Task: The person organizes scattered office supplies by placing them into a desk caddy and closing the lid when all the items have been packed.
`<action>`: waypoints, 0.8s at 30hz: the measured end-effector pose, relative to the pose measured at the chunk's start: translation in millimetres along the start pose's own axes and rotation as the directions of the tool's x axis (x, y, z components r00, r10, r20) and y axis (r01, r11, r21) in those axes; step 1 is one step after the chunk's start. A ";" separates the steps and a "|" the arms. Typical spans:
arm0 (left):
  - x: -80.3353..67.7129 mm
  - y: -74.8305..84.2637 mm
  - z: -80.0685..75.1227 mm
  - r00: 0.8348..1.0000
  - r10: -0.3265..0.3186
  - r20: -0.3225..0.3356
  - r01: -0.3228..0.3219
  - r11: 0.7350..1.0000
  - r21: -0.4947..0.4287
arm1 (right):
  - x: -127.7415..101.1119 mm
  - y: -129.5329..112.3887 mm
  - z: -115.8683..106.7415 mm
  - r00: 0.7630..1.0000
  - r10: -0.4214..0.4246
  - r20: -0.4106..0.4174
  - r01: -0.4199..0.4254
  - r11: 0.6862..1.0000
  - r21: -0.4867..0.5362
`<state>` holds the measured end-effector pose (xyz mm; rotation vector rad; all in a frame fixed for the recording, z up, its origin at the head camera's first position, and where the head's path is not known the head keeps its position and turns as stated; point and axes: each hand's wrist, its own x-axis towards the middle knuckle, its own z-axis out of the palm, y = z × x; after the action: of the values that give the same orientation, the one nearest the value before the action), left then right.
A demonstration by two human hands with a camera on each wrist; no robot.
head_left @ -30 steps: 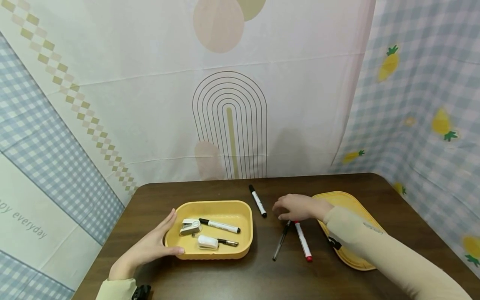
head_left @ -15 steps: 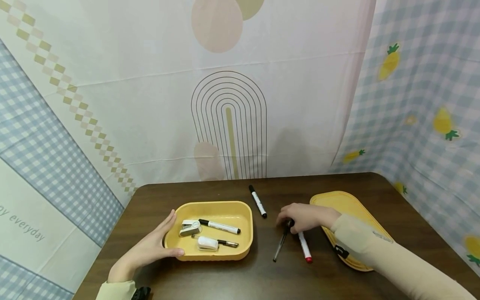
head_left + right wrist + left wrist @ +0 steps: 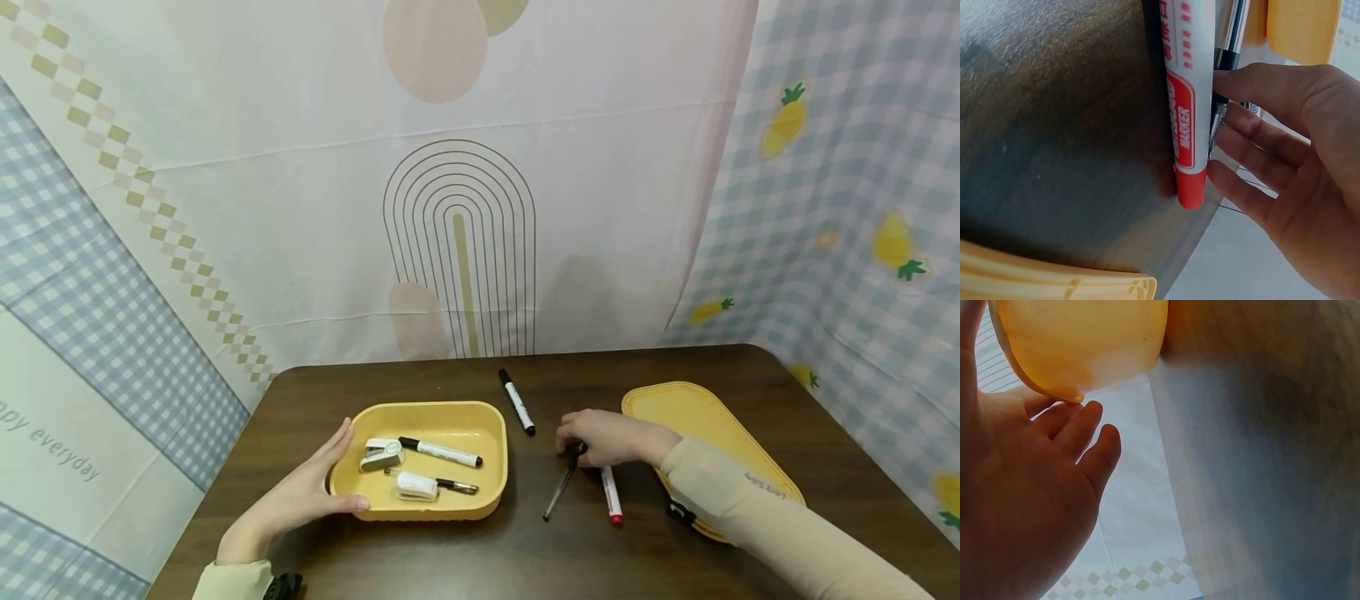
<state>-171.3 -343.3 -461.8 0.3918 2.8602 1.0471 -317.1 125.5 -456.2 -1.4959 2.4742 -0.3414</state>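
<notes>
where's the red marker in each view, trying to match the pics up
Head view: the red marker lies on the table right of centre, its upper end under the right hand, beside a black pen.
Left wrist view: not in it.
Right wrist view: it runs down the middle, red end lowest, fingers alongside.
Shared landmark: the yellow tray, top left in the left wrist view.

Glossy plastic red marker on matt dark wood-grain table.
</notes>
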 end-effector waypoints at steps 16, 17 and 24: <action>0.7 0.1 0.2 1.000 -0.005 0.009 0.005 1.000 -0.001 | 6.9 -0.5 7.2 1.000 0.011 -0.019 -0.011 1.000 0.006; 0.7 0.0 0.1 1.000 -0.005 0.009 0.005 1.000 -0.001 | 7.2 -0.8 7.1 1.000 0.014 -0.019 -0.014 1.000 0.007; 1.7 -0.7 0.4 1.000 -0.002 0.011 0.002 1.000 -0.011 | 8.3 -3.5 6.8 0.999 0.031 -0.009 -0.030 0.999 0.010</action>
<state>-173.0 -343.2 -462.5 0.3921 2.8435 1.0563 -315.8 116.0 -462.2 -1.4545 2.4959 -0.3546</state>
